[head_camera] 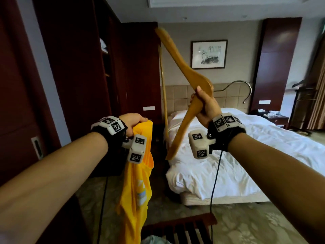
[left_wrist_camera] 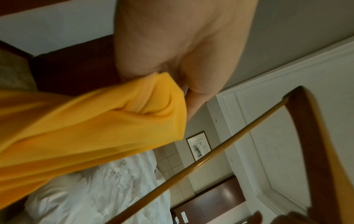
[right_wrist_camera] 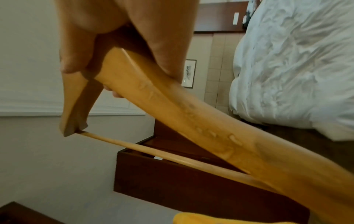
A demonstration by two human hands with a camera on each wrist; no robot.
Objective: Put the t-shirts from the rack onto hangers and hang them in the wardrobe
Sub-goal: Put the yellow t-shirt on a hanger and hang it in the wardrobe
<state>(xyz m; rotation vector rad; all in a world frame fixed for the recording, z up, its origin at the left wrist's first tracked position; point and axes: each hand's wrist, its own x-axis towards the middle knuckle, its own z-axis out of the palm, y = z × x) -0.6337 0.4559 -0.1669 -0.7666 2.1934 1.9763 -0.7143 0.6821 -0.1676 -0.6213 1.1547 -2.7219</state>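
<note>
A yellow t-shirt (head_camera: 139,182) hangs down from my left hand (head_camera: 133,123), which grips a bunched fold at its top; the left wrist view shows that fold (left_wrist_camera: 107,121) squeezed under my palm. My right hand (head_camera: 204,104) holds a wooden hanger (head_camera: 177,55) by its middle, tilted so one arm points up and left and the other down towards the shirt. Its metal hook (head_camera: 244,87) sticks out to the right. In the right wrist view the hanger (right_wrist_camera: 172,106) and its lower bar (right_wrist_camera: 153,153) run away from my fingers. The hanger is apart from the shirt.
A dark red wardrobe (head_camera: 98,71) stands open at the left, shelves visible inside. A bed with white sheets (head_camera: 246,147) fills the right. A dark slatted wooden rack (head_camera: 184,229) lies low in front, with pale cloth (head_camera: 153,240) beside it. A clothes stand (head_camera: 302,110) is far right.
</note>
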